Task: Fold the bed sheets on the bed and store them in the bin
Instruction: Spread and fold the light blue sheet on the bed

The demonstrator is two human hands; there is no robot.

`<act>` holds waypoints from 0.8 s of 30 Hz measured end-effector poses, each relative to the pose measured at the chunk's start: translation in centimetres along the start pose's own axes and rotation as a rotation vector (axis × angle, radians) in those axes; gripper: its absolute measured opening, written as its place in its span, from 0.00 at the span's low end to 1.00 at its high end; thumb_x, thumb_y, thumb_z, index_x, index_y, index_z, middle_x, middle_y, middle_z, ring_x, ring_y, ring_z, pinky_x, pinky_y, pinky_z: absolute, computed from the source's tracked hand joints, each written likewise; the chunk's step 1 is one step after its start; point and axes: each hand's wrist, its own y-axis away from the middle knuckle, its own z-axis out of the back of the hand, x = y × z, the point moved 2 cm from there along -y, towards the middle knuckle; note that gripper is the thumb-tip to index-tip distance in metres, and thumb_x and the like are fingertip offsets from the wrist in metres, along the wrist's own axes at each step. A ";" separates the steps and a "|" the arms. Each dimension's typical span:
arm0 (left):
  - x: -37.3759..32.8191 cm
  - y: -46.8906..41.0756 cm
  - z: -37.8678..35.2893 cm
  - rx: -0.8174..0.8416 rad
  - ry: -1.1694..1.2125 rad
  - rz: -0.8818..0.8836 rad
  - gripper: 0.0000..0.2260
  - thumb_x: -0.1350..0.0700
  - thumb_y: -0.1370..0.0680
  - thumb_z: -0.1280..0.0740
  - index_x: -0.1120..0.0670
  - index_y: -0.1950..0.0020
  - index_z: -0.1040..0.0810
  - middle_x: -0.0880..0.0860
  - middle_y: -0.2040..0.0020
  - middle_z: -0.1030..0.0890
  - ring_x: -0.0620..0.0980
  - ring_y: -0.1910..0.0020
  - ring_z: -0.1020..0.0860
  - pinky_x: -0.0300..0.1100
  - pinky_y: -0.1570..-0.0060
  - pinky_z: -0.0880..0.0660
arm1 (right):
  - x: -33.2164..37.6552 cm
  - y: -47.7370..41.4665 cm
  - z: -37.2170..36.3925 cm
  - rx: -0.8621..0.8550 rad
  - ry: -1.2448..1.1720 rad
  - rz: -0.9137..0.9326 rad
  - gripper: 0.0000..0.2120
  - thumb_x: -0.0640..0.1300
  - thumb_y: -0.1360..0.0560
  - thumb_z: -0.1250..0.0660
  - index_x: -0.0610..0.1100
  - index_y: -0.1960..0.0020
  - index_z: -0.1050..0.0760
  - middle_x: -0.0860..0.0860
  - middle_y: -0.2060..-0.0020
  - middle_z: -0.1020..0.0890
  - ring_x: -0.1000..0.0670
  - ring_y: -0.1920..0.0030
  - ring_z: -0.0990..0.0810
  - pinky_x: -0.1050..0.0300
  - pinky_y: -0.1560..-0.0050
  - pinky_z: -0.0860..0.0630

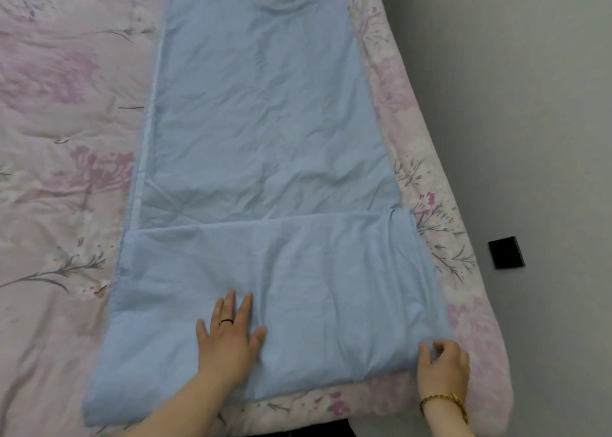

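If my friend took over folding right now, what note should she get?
Left hand: flat, palm down, pressing on the folded near part of the blue sheet.
Right hand: its fingers pinch the sheet's near right corner at the bed's edge.
Where things are: the sheet lies as a long strip on the pink floral bedspread, and its near end is folded over towards the far end. No bin is in view.
Done: sheet narrowed into a strip, first fold across started.
Left: smooth this fold, keep folding until small, then find the bin and put the sheet in.
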 end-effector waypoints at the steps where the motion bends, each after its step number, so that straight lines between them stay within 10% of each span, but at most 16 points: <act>1: -0.8 0.1 -0.4 0.007 0.003 -0.013 0.29 0.42 0.19 0.51 0.47 0.24 0.63 0.51 0.23 0.60 0.50 0.24 0.59 0.53 0.28 0.55 | -0.8 -0.2 0.1 0.042 -0.009 -0.013 0.13 0.40 0.25 0.36 0.32 0.44 0.29 0.36 0.42 0.29 0.38 0.42 0.29 0.49 0.41 0.33; 10: -3.1 -0.5 -2.3 0.008 0.047 0.073 0.29 0.40 0.20 0.52 0.47 0.24 0.62 0.51 0.23 0.60 0.50 0.24 0.60 0.56 0.28 0.56 | -1.1 -3.9 0.8 0.323 0.244 0.211 0.16 0.43 0.21 0.44 0.47 0.68 0.38 0.53 0.69 0.31 0.55 0.69 0.33 0.63 0.71 0.40; 16: -3.4 -1.3 -2.9 -0.039 0.092 0.135 0.28 0.41 0.20 0.52 0.47 0.24 0.59 0.50 0.23 0.59 0.48 0.24 0.59 0.55 0.28 0.56 | -3.1 -5.1 5.3 -0.014 0.103 0.281 0.19 0.39 0.26 0.40 0.48 0.72 0.43 0.53 0.73 0.36 0.48 0.71 0.36 0.59 0.72 0.45; 24: -3.8 -1.4 -3.1 -0.049 0.044 0.170 0.29 0.40 0.20 0.52 0.47 0.24 0.60 0.51 0.23 0.59 0.48 0.24 0.59 0.54 0.28 0.56 | 1.5 -8.3 4.1 0.104 -0.045 0.361 0.07 0.45 0.24 0.37 0.41 0.51 0.28 0.50 0.56 0.28 0.47 0.52 0.28 0.56 0.54 0.31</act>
